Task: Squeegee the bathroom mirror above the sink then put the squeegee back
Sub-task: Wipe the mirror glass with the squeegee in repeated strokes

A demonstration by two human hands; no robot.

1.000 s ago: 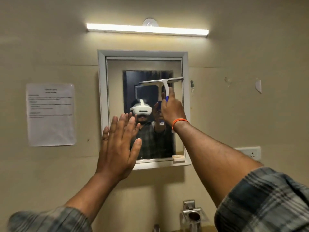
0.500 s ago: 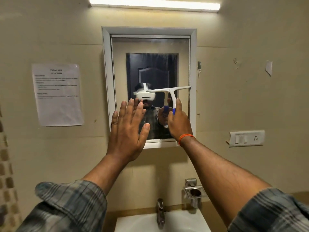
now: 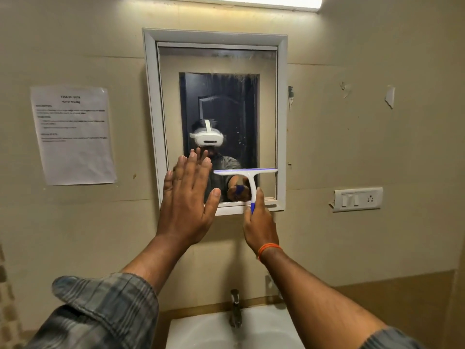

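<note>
At the mirror (image 3: pixel 216 96), right hand (image 3: pixel 260 222) grips squeegee (image 3: pixel 247 173), left hand (image 3: pixel 187 197) flat

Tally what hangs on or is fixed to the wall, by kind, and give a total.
Mirror: 1
Paper notice: 1
Switch plate: 1
Tube light: 1
Tap: 1
Total: 5
</note>
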